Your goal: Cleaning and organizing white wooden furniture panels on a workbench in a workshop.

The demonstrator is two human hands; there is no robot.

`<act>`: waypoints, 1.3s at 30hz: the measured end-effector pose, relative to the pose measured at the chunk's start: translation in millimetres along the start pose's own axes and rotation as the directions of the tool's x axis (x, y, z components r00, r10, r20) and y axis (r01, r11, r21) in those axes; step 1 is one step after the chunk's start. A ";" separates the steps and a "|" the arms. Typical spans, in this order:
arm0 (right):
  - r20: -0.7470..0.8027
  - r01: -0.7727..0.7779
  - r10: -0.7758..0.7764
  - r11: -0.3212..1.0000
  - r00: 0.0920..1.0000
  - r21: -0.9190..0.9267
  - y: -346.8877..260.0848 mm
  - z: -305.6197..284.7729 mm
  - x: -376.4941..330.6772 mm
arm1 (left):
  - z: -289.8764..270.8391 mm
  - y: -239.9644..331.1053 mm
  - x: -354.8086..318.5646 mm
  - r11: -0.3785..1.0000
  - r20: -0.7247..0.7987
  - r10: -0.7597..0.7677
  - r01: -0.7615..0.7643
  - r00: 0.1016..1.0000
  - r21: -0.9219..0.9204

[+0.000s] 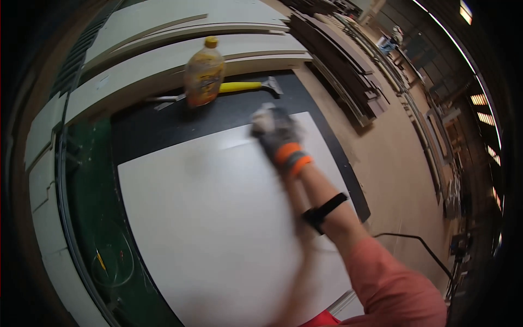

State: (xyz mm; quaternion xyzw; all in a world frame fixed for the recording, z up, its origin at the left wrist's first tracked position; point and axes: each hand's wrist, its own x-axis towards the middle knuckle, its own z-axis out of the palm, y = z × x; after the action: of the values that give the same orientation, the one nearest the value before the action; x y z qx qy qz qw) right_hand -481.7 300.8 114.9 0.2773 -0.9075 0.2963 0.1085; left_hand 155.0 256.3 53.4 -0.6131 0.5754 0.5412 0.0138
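My right hand [283,129], in a dark grey glove with an orange cuff, reaches to the far edge of a smooth white panel [218,229]. It is blurred, with its fingers closed around a pale, crumpled cloth-like thing [263,120]. A black strap is around my right forearm. Beside that forearm runs a smeared, skin-coloured band that looks like my left forearm [303,240]; my left hand is hidden or lost in the blur by the right one. Beyond the panel, a clear bottle [204,76] with a yellow cap stands beside a yellow-handled scraper [245,86].
The panel lies on a black board [147,133] over a green surface [90,207]. Pale boards [136,65] are stacked beyond and along the left. Dark brown planks [332,49] lie on the floor at the far right. A distant person [393,41] is at the upper right.
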 end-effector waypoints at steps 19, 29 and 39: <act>0.430 0.767 -0.716 0.637 0.550 0.080 -255.1 141.8 -53.5 | 22.5 49.7 -7.4 0.935 0.275 -0.050 0.141 0.960 -0.324; 0.617 0.334 -0.784 0.602 0.073 0.726 -252.2 15.9 -268.2 | 11.6 60.6 -2.2 0.338 0.516 -0.261 0.577 0.816 -0.743; 0.316 0.739 -0.676 0.655 0.666 -0.157 -242.4 149.8 -36.6 | -9.2 27.3 -31.5 0.936 0.360 0.023 0.106 0.933 -0.335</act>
State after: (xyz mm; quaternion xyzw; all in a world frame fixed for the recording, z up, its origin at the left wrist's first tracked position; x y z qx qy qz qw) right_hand -318.9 64.7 97.5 0.6254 -0.7632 0.0683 0.1473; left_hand 149.1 263.0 95.2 -0.5092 0.4449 0.7365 0.0211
